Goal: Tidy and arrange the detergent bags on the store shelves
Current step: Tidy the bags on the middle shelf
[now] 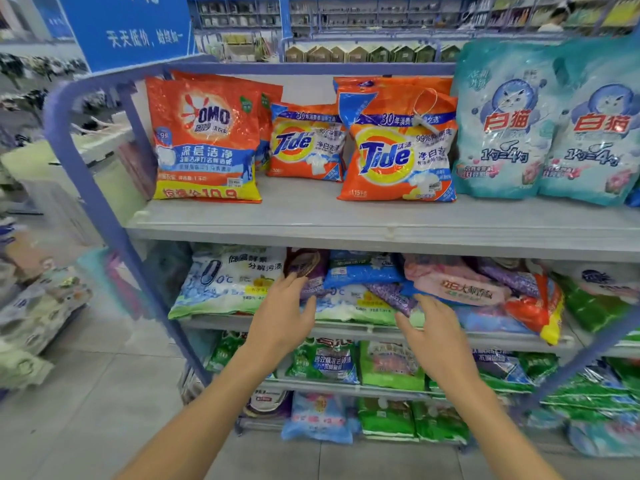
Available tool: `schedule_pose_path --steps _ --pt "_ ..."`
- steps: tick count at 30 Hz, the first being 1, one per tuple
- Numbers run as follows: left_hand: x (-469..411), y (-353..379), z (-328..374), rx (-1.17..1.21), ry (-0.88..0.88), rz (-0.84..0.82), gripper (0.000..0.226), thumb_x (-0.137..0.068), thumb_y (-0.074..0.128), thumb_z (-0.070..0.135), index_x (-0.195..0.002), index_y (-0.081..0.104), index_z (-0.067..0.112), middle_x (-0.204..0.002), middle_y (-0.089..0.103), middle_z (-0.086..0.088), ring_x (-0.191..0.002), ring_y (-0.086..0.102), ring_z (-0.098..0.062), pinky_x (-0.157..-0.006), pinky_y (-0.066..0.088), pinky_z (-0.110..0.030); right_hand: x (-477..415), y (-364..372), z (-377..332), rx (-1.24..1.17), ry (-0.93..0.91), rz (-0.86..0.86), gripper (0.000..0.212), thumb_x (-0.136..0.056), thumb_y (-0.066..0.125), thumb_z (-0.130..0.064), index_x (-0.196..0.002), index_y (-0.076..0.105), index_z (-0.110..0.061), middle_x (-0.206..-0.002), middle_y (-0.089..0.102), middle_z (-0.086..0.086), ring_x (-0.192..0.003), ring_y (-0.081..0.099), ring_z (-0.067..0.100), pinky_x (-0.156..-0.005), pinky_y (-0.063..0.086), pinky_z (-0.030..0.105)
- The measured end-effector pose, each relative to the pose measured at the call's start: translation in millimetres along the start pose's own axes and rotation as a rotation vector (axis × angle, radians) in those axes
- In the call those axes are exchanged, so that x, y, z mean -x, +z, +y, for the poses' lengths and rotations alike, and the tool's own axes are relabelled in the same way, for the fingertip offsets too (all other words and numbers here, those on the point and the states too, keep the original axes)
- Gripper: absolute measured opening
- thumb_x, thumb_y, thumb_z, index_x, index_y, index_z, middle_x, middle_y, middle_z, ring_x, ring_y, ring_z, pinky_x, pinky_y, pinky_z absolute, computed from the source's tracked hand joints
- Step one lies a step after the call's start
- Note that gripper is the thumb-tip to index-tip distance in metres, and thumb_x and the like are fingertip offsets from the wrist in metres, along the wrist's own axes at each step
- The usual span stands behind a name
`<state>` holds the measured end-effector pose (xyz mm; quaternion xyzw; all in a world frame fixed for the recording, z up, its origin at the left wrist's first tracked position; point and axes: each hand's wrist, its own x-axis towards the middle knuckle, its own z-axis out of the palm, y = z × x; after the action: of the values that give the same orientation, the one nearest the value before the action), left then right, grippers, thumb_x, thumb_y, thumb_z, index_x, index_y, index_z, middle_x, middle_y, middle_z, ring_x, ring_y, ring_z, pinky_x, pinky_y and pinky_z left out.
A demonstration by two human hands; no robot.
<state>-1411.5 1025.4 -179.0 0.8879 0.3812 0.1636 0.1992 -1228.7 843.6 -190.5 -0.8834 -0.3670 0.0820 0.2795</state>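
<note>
OMO bag (206,140), my eleven o'clock: glossy, crinkled plastic film.
Shelf board (346,220): smooth, matt grey.
Frame (60,133), my nine o'clock: blue painted metal tube.

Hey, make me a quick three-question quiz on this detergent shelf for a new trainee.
1. True or false: the OMO bag stands at the left end of the top shelf.
2. The left hand and right hand both reach toward which shelf? A) top B) second from top C) lowest
3. Fill in: the smaller Tide bag stands between the OMO bag and the ___.
Key: 1 true; 2 B, the second shelf; 3 larger Tide bag.
</note>
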Motion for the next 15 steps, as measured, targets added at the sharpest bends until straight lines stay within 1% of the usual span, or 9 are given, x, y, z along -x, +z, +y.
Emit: schedule_pose_path --steps 2,4,6,9,12,15 --pt "-2.9 4.4 -14.6 0.004 0.000 0.010 0.053 -0.104 0.053 0.032 -0.152 0.045 0.010 -0.156 0.046 -0.007 -0.149 0.033 -0.025 -0.122 0.026 -0.035 -1.8 20.0 -5.1 -0.001 0.002 -0.023 0.064 -0.102 0.053 -0.046 -0.155 0.038 -0.014 -0.161 0.038 0.006 -0.150 0.029 0.023 -0.122 0.026 0.040" --pt "-7.2 10.1 -31.5 0.016 -0.018 0.022 0.050 -0.103 0.054 0.031 -0.148 0.049 0.009 -0.150 0.052 -0.008 -0.143 0.040 -0.025 -0.120 0.032 -0.036 -5.5 38.8 -11.4 -0.009 -0.002 -0.039 0.063 -0.102 0.054 -0.047 -0.155 0.038 -0.015 -0.161 0.038 0.006 -0.150 0.029 0.022 -0.121 0.026 0.038" --pt "-12.7 17.8 -49.0 0.022 -0.039 0.045 0.045 -0.102 0.055 0.027 -0.143 0.054 0.007 -0.144 0.057 -0.009 -0.138 0.046 -0.025 -0.116 0.037 -0.037 -11.7 57.8 -17.4 -0.041 -0.013 -0.044 0.063 -0.101 0.055 -0.046 -0.154 0.040 -0.016 -0.159 0.041 0.007 -0.148 0.033 0.023 -0.120 0.028 0.038" --pt "-25.0 33.6 -66.0 0.030 -0.062 0.079 0.043 -0.102 0.055 0.025 -0.140 0.056 0.006 -0.142 0.058 -0.011 -0.136 0.048 -0.026 -0.113 0.040 -0.037 -26.6 86.4 -22.2 -0.051 -0.048 -0.052 0.061 -0.101 0.055 -0.046 -0.152 0.042 -0.015 -0.156 0.045 0.006 -0.144 0.037 0.022 -0.116 0.032 0.037" --pt "-39.4 54.4 -72.2 0.031 -0.050 0.062 0.045 -0.103 0.055 0.026 -0.144 0.051 0.007 -0.144 0.056 -0.011 -0.137 0.047 -0.028 -0.113 0.040 -0.037 -41.2 111.1 -22.0 -0.064 -0.069 -0.053 0.063 -0.101 0.053 -0.048 -0.154 0.040 -0.016 -0.157 0.043 0.003 -0.145 0.036 0.020 -0.116 0.034 0.038" --pt "-56.0 79.5 -78.2 0.007 -0.016 0.020 0.056 -0.103 0.055 0.031 -0.152 0.041 0.009 -0.151 0.049 -0.009 -0.145 0.039 -0.027 -0.117 0.038 -0.041 -60.8 133.1 -14.0 -0.050 -0.084 -0.029 0.059 -0.101 0.054 -0.047 -0.150 0.044 -0.016 -0.151 0.048 0.004 -0.142 0.040 0.021 -0.113 0.038 0.039"
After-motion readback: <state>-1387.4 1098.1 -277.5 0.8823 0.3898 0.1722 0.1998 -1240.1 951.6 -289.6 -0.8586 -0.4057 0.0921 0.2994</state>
